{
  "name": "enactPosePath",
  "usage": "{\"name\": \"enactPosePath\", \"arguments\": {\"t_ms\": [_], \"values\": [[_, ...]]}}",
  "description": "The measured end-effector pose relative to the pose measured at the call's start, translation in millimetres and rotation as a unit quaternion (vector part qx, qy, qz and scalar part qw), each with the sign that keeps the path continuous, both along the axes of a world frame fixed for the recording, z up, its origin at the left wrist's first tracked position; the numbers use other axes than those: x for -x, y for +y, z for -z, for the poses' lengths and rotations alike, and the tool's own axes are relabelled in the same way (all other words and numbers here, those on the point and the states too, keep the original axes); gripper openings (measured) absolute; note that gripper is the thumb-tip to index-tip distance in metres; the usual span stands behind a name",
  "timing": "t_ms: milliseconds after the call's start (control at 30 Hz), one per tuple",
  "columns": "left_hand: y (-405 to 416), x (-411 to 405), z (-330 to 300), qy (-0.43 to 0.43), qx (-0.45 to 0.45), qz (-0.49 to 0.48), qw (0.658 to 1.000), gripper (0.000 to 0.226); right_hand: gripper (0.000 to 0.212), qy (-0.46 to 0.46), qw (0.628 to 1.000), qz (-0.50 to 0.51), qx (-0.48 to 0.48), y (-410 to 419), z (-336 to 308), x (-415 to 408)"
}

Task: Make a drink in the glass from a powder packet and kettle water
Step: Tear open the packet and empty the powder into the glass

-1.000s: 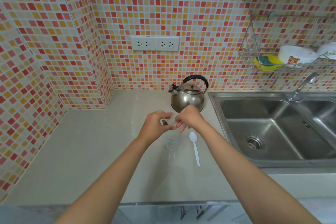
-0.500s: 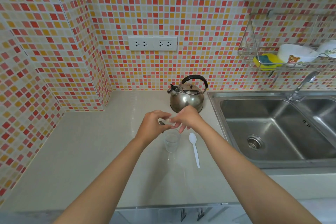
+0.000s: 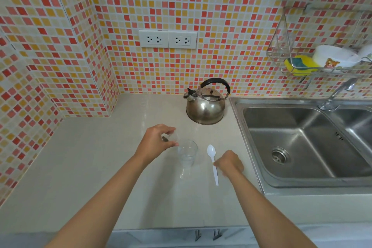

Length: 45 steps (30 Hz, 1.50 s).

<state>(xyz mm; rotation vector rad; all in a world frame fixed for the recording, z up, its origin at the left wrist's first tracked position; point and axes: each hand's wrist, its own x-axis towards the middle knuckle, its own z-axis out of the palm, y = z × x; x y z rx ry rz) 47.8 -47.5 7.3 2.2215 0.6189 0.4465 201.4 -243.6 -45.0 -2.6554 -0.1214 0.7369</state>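
A clear glass stands on the beige counter in front of me. Just left of its rim, my left hand pinches a small pale powder packet. My right hand is down at the handle of a white plastic spoon that lies right of the glass; its fingers are curled at the handle. Whether they grip it is unclear. A steel kettle with a black handle sits behind the glass near the wall.
A steel double sink with a tap fills the right side. Above it hangs a wire rack with a yellow sponge and white dishes. Wall sockets sit above the counter. Tiled walls close the left and back.
Both hands were together above the glass at the packet. My right hand has let go and dropped right to the spoon's handle; my left hand keeps the packet by the rim.
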Motion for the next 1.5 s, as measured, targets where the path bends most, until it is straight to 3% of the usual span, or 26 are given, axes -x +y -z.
{"name": "enactPosePath", "arguments": {"t_ms": [200,600,767,900,967,1133,1267,1500], "values": [[0.6,3.1,3.9,0.004,-0.005,0.004,1.0,0.055,0.034,0.009,1.0,-0.002,-0.008,0.6,9.3,2.4],[1.0,3.0,7.1,0.024,-0.004,0.006,1.0,0.054,0.012,0.019,1.0,0.005,0.002,1.5,25.4,2.8],[1.4,-3.5,-2.3,0.043,-0.011,0.017,0.999,0.054,0.011,-0.002,0.995,0.028,-0.098,-9.8,20.2,-7.5],[5.8,-12.8,-15.0,0.059,-0.04,0.034,0.997,0.056,0.013,-0.004,0.954,0.076,-0.29,-14.1,-4.7,-19.0],[6.8,-17.3,-20.9,0.065,-0.051,0.042,0.996,0.058,0.004,-0.03,0.942,0.051,-0.329,-16.3,-20.8,-23.3],[5.0,-26.2,-25.3,0.09,-0.074,0.061,0.991,0.06,0.012,-0.094,0.93,-0.067,-0.349,-19.7,-53.5,-14.8],[1.8,-31.3,-21.7,0.126,-0.111,0.078,0.983,0.059,0.016,-0.082,0.926,-0.127,-0.345,-17.8,-61.9,-3.8],[-5.3,-40.1,-19.5,0.179,-0.197,0.112,0.957,0.061,0.018,-0.113,0.936,-0.21,-0.258,-11.0,-60.2,-2.0]]}}
